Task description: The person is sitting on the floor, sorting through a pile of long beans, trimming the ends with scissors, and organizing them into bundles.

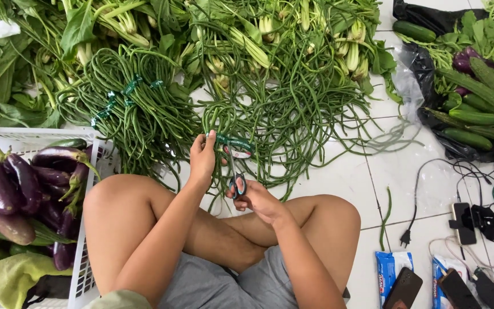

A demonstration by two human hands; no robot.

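Scissors at a taped bundle of long beans

Left hand pinches the green tape around the long beans; right hand, just below the tape, grips scissors. Two blue-white packets lie far right of the tape, on the floor.

The floor is glossy white tile, smooth enough to catch the light. The long beans look matt and faintly ridged; their green tape is shiny plastic. The scissors show plastic handles and thin metal blades. The eggplants gleam, waxy purple, in a white plastic lattice basket. The shorts are soft grey cloth.
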